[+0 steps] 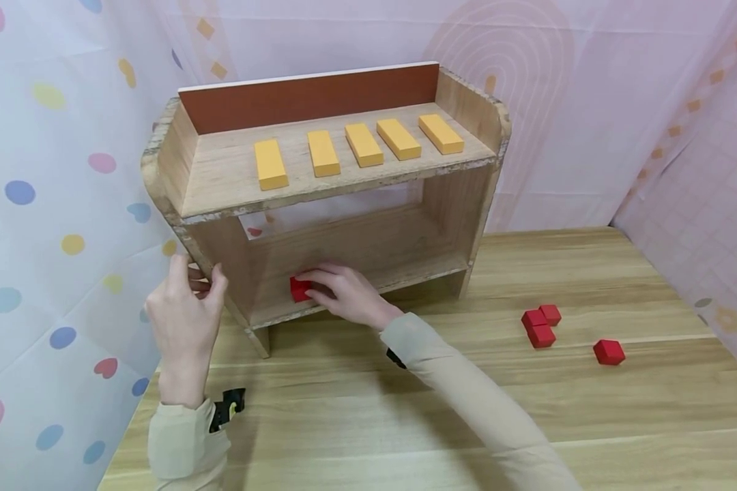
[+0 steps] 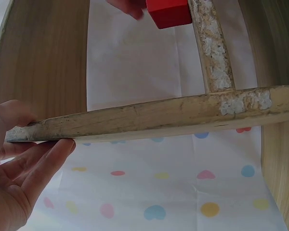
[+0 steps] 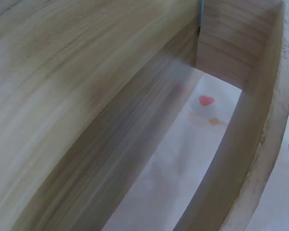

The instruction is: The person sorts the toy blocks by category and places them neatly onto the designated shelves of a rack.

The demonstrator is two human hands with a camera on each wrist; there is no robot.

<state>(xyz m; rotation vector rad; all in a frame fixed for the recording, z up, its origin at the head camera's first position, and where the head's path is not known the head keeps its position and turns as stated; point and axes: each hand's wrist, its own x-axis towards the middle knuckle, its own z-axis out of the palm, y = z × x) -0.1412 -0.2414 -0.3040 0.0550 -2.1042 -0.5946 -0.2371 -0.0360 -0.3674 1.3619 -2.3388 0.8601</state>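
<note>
Head view: left grip (image 1: pixel 187 314) pinches shelf (image 1: pixel 224 170); right grip (image 1: pixel 350 294) pinches red block (image 1: pixel 298 290) at lower tier (image 1: pixel 405 252); five yellows (image 1: pixel 364 144) set above; four reds (image 1: pixel 535 319), we judge, remain on counter (image 1: pixel 356 423).

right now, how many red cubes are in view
5: one red cube at the lower shelf, in the right hand; three grouped red cubes on the wooden tabletop; and a lone red cube farther right. The hand may hide more.
</note>
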